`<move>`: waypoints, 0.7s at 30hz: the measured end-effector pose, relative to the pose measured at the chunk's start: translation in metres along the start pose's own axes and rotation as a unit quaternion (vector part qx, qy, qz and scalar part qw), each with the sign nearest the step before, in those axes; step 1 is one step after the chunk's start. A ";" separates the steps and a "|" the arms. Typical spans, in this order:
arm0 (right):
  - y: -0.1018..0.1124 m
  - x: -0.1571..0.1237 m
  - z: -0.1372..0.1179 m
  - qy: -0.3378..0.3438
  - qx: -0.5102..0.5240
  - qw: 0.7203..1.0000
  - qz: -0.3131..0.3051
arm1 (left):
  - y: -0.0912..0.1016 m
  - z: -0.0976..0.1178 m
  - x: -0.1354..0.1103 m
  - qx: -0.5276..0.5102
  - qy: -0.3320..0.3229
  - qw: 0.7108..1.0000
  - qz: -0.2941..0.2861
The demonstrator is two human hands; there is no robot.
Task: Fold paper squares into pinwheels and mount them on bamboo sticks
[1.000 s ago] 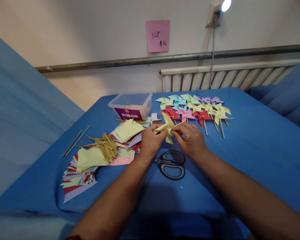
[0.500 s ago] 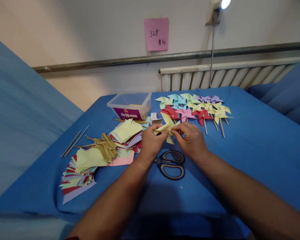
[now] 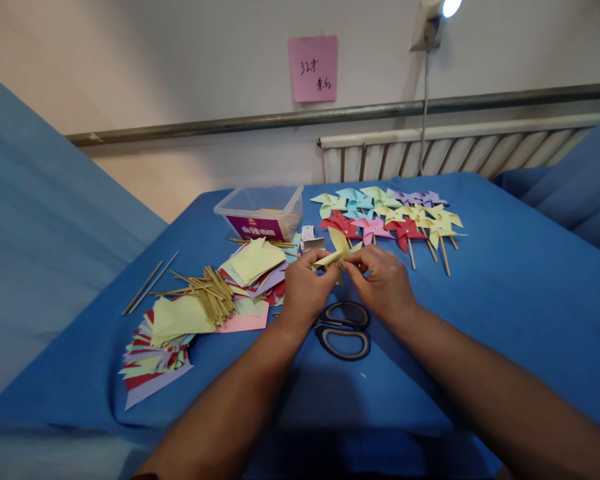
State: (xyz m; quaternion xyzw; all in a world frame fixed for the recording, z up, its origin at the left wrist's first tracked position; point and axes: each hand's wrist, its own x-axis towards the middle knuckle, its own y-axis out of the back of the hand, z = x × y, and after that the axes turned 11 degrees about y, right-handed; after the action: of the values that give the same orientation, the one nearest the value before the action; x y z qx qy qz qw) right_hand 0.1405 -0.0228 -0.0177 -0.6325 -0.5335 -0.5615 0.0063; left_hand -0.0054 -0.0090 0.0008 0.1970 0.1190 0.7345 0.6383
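Observation:
A yellow paper pinwheel (image 3: pixel 338 245) is held up between both hands over the middle of the table, with no stick visible on it. My left hand (image 3: pixel 306 280) is closed on its left side, thumb and fingers pinching the paper. From the right, my right hand (image 3: pixel 381 279) pinches close to the pinwheel's centre; anything small between those fingertips is hidden. Scissors (image 3: pixel 344 331) with dark handles lie below the hands, their blades partly covered by the left wrist. Just behind the left hand stands a small white box (image 3: pixel 310 239).
Finished pinwheels (image 3: pixel 405 227) in several colours lie at the back right. A clear plastic box (image 3: pixel 265 217) stands at the back. Bundled sticks (image 3: pixel 213 293) rest among stacks of coloured paper (image 3: pixel 173 333) on the left. Two sticks (image 3: pixel 147 287) lie apart at far left.
The yellow pinwheel has tilted, so its blades look flatter and its lower blade is mostly hidden. Both hands have come slightly closer together at its centre.

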 end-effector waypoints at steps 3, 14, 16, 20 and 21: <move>0.000 0.001 0.002 -0.013 0.036 0.999 0.001 | 0.000 0.002 -0.003 0.007 -0.013 1.000 0.006; 0.000 0.009 0.015 -0.102 0.263 0.959 0.012 | 0.003 0.008 -0.004 -0.031 0.009 0.999 -0.029; 0.000 0.009 0.017 -0.115 0.282 0.952 0.020 | 0.003 0.008 -0.004 -0.042 0.016 0.998 -0.036; 0.002 0.010 0.019 -0.106 0.312 0.944 0.003 | 0.004 0.008 -0.003 -0.045 0.020 0.998 -0.040; 0.003 0.011 0.020 -0.103 0.303 0.948 -0.007 | 0.004 0.008 -0.004 -0.042 0.018 0.998 -0.039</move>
State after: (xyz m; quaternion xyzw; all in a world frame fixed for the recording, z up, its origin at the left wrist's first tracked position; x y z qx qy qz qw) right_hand 0.1543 -0.0046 -0.0160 -0.6513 -0.6805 -0.3057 0.1389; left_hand -0.0046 -0.0137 0.0094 0.1524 0.1069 0.7167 0.6721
